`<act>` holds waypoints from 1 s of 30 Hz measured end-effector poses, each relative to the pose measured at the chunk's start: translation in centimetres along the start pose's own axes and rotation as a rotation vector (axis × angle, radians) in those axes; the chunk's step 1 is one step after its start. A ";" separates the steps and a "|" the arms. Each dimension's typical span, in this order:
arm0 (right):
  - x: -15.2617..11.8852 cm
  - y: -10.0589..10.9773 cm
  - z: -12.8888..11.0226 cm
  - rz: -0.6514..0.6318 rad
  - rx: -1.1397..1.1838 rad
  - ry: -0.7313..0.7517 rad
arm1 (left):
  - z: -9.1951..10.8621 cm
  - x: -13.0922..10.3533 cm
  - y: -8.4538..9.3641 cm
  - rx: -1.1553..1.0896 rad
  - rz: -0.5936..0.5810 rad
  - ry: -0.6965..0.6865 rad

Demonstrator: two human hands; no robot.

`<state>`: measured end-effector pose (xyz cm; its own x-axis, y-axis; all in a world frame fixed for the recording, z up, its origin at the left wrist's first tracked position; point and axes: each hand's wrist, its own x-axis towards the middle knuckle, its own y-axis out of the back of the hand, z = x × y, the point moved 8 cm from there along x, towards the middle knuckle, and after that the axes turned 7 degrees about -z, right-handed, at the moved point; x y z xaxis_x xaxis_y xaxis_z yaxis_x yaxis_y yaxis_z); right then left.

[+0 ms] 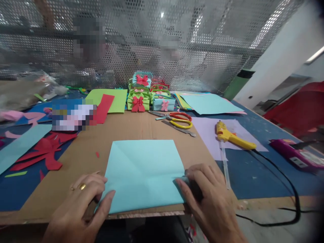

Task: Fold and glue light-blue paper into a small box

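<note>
A light blue sheet of paper (145, 172) with creases across it lies on a brown cardboard board (86, 158), close to the table's front edge. At its lower left, my left hand (81, 199) grips the paper's edge, thumb on top and fingers curled at the side; a gold ring is on one finger. My right hand (207, 195) pinches the right edge between thumb and fingers, where the paper bends up slightly. Beyond the sheet rest scissors (181, 120) with one red and one yellow handle, beside a metal blade (181, 129).
Small paper bags with bows (138, 101) stand at the back. Right are a yellow glue gun (234, 137) with a trailing cord, a purple power strip (296, 155) and stacked coloured paper (207, 103). Red paper scraps (48, 152) and a green sheet (111, 99) lie left.
</note>
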<state>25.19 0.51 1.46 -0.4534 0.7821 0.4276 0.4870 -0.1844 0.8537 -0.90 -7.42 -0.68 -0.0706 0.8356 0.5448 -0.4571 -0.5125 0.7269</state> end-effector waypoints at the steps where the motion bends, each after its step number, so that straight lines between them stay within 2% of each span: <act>1: 0.0 0.0 0.0 0.008 -0.008 -0.004 | -0.1 0.0 0.0 0.006 0.003 0.008; 6: 0.3 -0.1 0.1 0.018 -0.020 -0.008 | -1.0 0.3 -0.5 0.007 -0.089 0.002; 14: 0.2 -0.3 0.6 -0.010 -0.044 -0.019 | -1.6 0.2 -0.8 0.089 -0.143 0.011; 20: 0.1 -0.4 0.9 0.009 -0.051 0.003 | -0.7 0.8 -0.2 0.195 -0.103 0.081; 24: 0.1 -0.7 1.5 0.016 -0.036 0.042 | 0.2 1.3 -0.1 0.176 -0.134 0.108; 30: -0.3 -1.3 2.5 0.039 -0.018 0.063 | 0.5 1.3 0.0 0.120 -0.171 0.122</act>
<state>26.56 2.02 -0.49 -0.4803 0.7354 0.4780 0.4919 -0.2254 0.8410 -0.56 -6.46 0.23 -0.1111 0.9260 0.3607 -0.3631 -0.3757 0.8526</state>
